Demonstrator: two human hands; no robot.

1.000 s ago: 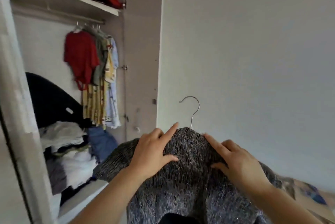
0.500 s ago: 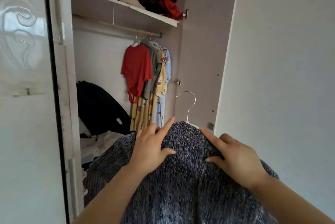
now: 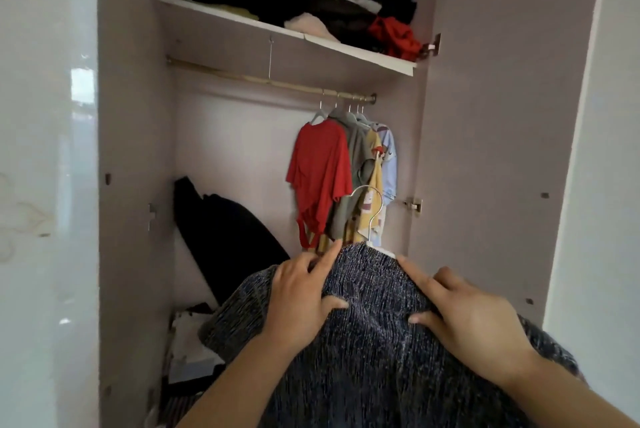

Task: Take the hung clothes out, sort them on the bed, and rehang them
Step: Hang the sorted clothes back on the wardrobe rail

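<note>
I hold a dark speckled knit garment (image 3: 374, 341) on a white hanger whose metal hook (image 3: 375, 209) stands up in front of the open wardrobe. My left hand (image 3: 301, 296) grips its left shoulder, index finger stretched toward the collar. My right hand (image 3: 464, 316) grips the right shoulder, thumb on the front. On the brass rod (image 3: 242, 76), at its right end, hang a red T-shirt (image 3: 320, 171), a grey top (image 3: 358, 150), a yellow printed piece (image 3: 375, 178) and a light blue piece (image 3: 390, 157). The bed is out of view.
A white shelf (image 3: 311, 38) above the rod carries a heap of folded and loose clothes. A black item (image 3: 225, 230) leans against the wardrobe's back wall over a pile of clothes (image 3: 194, 341). A glossy white door (image 3: 45, 185) stands left, a plain wall (image 3: 609, 185) right.
My view has swung left and up, from the bare wall to face the wardrobe. Both hands have kept their hold and carried the dark garment up to the hanging clothes.
</note>
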